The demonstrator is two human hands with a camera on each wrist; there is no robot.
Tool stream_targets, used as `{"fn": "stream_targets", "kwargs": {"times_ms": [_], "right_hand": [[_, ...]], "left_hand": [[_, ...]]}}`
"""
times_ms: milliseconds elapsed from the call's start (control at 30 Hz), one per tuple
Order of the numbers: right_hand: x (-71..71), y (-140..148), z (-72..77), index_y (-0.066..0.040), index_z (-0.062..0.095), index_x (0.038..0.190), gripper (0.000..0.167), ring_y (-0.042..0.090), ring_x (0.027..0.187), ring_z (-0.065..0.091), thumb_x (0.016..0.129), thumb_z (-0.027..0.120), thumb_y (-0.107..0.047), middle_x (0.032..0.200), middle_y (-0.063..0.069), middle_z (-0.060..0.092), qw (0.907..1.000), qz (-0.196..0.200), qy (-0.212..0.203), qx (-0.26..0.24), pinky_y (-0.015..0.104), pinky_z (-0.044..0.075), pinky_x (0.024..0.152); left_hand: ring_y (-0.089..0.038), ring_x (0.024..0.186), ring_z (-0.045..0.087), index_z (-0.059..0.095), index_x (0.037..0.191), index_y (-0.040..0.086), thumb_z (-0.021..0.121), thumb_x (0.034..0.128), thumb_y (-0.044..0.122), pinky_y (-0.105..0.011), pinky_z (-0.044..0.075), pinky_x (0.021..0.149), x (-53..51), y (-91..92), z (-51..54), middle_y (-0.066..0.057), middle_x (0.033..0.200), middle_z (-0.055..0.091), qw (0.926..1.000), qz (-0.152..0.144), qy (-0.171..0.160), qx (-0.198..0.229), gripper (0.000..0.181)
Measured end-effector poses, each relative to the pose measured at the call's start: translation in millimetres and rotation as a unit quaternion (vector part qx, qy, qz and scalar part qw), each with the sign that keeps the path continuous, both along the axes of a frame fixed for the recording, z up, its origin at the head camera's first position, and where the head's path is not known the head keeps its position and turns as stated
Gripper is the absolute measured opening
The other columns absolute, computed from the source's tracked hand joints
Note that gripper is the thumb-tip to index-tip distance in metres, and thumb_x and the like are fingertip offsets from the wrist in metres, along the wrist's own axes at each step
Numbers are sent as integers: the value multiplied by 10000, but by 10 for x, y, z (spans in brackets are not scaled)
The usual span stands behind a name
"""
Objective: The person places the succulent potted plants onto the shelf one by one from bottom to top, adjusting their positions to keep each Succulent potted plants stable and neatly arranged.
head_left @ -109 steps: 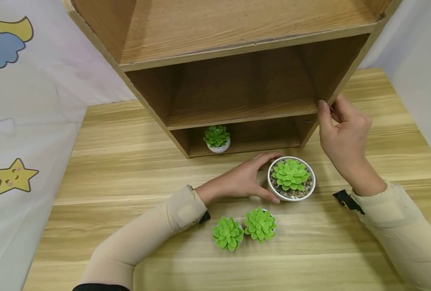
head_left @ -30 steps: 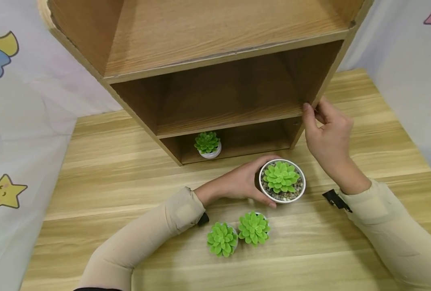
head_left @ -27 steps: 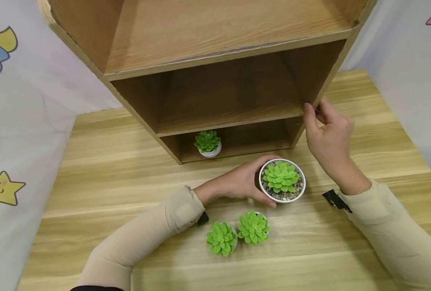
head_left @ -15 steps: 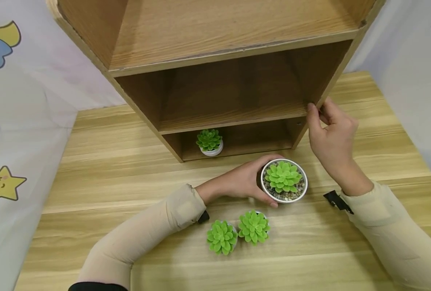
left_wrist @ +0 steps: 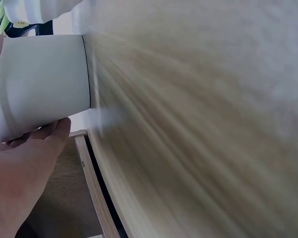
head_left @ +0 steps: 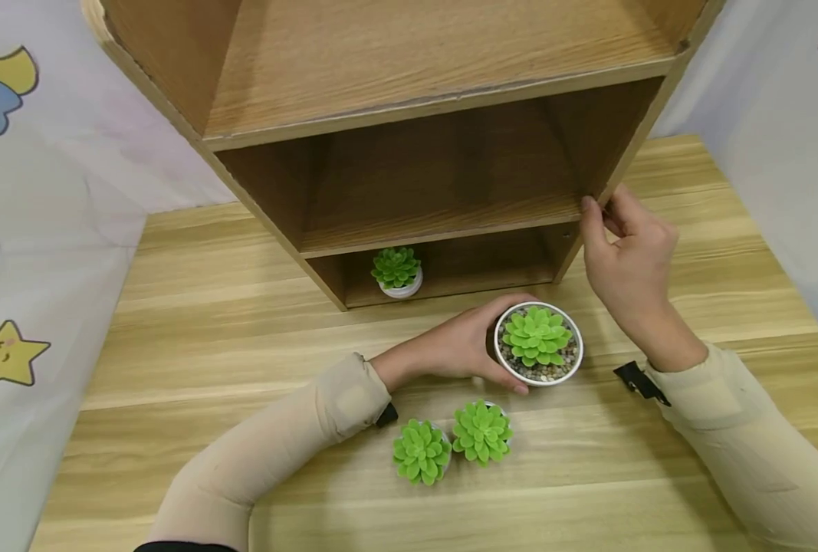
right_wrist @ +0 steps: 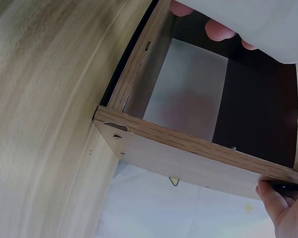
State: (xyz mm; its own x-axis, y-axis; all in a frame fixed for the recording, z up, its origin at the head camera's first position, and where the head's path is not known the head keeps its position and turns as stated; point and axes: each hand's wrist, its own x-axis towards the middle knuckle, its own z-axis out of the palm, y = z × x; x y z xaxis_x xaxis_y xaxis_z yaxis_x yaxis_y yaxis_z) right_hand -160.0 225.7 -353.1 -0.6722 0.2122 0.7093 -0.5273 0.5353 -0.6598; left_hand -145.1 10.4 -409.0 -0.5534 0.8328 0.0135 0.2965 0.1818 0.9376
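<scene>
My left hand (head_left: 460, 345) holds a larger potted succulent (head_left: 537, 336) from its left side, thumb and fingers round the pot. In the left wrist view its plain white pot (left_wrist: 47, 82) stands with its base on the table. At the front edge of the wooden shelf's (head_left: 443, 238) right side panel, my right hand (head_left: 632, 249) pinches the board between thumb and fingers. That grip also shows in the right wrist view, where the right hand (right_wrist: 290, 210) is partly cut off.
Two small succulents, one left (head_left: 421, 452) and one right (head_left: 481, 433), stand near the left forearm. Another small potted succulent (head_left: 398, 272) sits at the left of the shelf's lowest compartment. A patterned cloth (head_left: 50, 230) lines the left side of the wooden table (head_left: 195, 307).
Since the oldest frame, the left hand has come in closer round the larger pot. The head view has shifted slightly. The right hand keeps its place on the shelf edge.
</scene>
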Motion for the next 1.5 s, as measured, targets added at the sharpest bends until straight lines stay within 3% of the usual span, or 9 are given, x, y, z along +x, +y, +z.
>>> {"fn": "stream_targets", "kwargs": {"times_ms": [467, 833, 1233, 1500], "right_hand": [[-49, -58, 54, 85, 704, 1026, 159, 242, 946, 687, 927, 590, 35, 963, 128, 719, 9997, 134, 94, 171, 235, 539, 795], [-71, -46, 62, 75, 714, 1031, 166, 172, 946, 685, 929, 591, 29, 981, 98, 723, 9998, 140, 97, 111, 229, 541, 782], [-16, -8, -4, 73, 716, 983, 138, 234, 882, 703, 919, 602, 29, 894, 112, 720, 9997, -180, 43, 161, 195, 535, 766], [-13, -6, -6, 73, 716, 987, 142, 230, 874, 702, 915, 600, 33, 886, 107, 717, 9997, -188, 52, 121, 190, 534, 762]], "left_hand": [[-89, 1259, 450, 366, 1485, 211, 972, 597, 267, -315, 320, 1079, -8, -189, 47, 69, 1378, 489, 9987, 517, -21, -15, 1076], [-91, 1261, 449, 361, 1493, 161, 969, 603, 282, -326, 330, 1073, -12, -247, 83, 66, 1382, 485, 9984, 565, 31, -34, 1084], [-88, 1253, 458, 378, 1483, 183, 970, 601, 277, -320, 332, 1072, 30, -329, 104, 78, 1364, 499, 9983, 578, 22, -48, 1066], [-99, 1261, 453, 388, 1483, 196, 974, 593, 265, -342, 325, 1080, 52, -405, 148, 84, 1371, 495, 9978, 670, -7, 4, 1069]]}}
